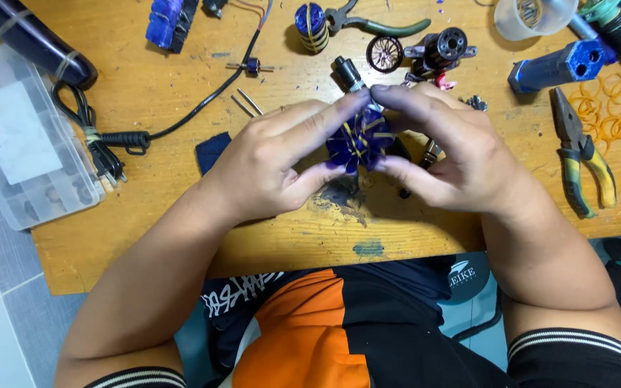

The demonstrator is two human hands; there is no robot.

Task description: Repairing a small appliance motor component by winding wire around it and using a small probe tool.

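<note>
Both hands meet over the middle of the wooden table (181,244), pinching the same small part: a purple-blue wound motor core (357,140) with thin yellow bands across its fan-like lobes. The left hand (274,162) has its grip clenched on the core from the 9 o'clock side, index finger over the top and thumb underneath. The right hand (461,154) grips it from 3 o'clock the same way, fingertips touching at the top.

Just past the hands at 12 o'clock sit a dark round wire-spoked ring (384,54) and a black cylindrical motor housing (445,47). Yellow-handled pliers (583,154) lie at 3 o'clock, beside a loose pile of orange rubber bands (609,111). A clear plastic compartment box (19,144) hangs off the table edge at 9 o'clock, with a bundled black power cord (102,147) next to it.
</note>
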